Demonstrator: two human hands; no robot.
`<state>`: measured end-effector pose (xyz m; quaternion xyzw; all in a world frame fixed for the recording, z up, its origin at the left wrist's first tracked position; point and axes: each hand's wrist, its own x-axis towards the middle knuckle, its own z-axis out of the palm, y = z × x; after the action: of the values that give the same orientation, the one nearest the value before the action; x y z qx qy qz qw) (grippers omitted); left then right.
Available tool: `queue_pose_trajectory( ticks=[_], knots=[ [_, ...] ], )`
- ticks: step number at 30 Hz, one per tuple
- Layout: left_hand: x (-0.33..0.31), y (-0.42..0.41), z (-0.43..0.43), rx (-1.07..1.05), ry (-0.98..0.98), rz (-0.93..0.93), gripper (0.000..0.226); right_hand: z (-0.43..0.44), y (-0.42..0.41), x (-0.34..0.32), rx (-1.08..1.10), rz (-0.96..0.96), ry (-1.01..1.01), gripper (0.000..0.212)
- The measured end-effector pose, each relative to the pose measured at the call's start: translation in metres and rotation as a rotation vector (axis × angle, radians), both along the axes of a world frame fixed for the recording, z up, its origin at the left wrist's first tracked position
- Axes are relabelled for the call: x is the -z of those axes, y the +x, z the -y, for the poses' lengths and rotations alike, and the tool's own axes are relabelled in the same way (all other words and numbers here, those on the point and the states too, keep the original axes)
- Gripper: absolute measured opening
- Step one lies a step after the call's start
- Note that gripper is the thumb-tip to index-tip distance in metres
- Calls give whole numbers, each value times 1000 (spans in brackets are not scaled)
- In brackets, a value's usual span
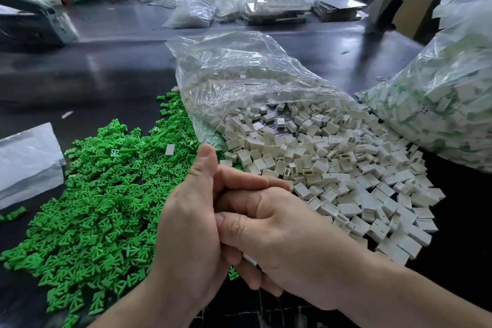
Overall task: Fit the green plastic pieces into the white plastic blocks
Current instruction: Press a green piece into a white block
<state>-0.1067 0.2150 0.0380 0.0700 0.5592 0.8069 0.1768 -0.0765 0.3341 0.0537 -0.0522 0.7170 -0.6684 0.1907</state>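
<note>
Plastic this small should be light, stiff and slick, best pinched by its flat sides. Right hand (279,234) pinches a white block (250,260); left hand (190,221) curls against it, and I cannot tell what it holds. Green pieces (101,194) lie left of the hands, white blocks (346,168) right.

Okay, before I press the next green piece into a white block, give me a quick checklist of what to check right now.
1. Green plastic pieces in supply, piled left of the hands: ok.
2. White plastic blocks in supply, spilled from the clear bag: ok.
3. Block in the hands: a white edge shows between the left hand and the right hand, the rest is hidden: cannot tell.
4. Green piece seated in that block: covered by the fingers, cannot tell.
5. Piles kept apart: a stray white block lies on the green pile: not ok.
</note>
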Motion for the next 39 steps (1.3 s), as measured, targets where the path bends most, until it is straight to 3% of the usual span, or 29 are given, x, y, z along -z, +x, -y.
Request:
queue_pose_trajectory(
  ticks=[5,9,15,23,29,32,34,36,39],
  knots=[
    [4,-10,0,7,-47,30,68,-2,-7,8,62,86,-137,26],
    [7,-22,14,-22,-284,-343,30,-22,-16,10,126,172,-335,25],
    [7,-23,27,-67,-533,-704,16,-32,-23,13,134,187,-391,12],
    [2,-18,24,-164,-651,-875,8,-32,-24,14,121,220,-368,13],
    [2,-17,19,-182,-708,-958,15,-37,-27,20,42,297,-564,15],
    [6,-21,22,-176,-791,-958,29,-43,-31,21,44,283,-668,11],
    [12,-26,25,-146,-936,-927,42,-47,-34,18,82,283,-774,8],
    [19,-31,24,-73,-1187,-948,51,-52,-37,15,157,277,-846,19],
    [26,-34,21,75,-1385,-1022,47,-56,-38,14,261,286,-884,29]
  ],
)
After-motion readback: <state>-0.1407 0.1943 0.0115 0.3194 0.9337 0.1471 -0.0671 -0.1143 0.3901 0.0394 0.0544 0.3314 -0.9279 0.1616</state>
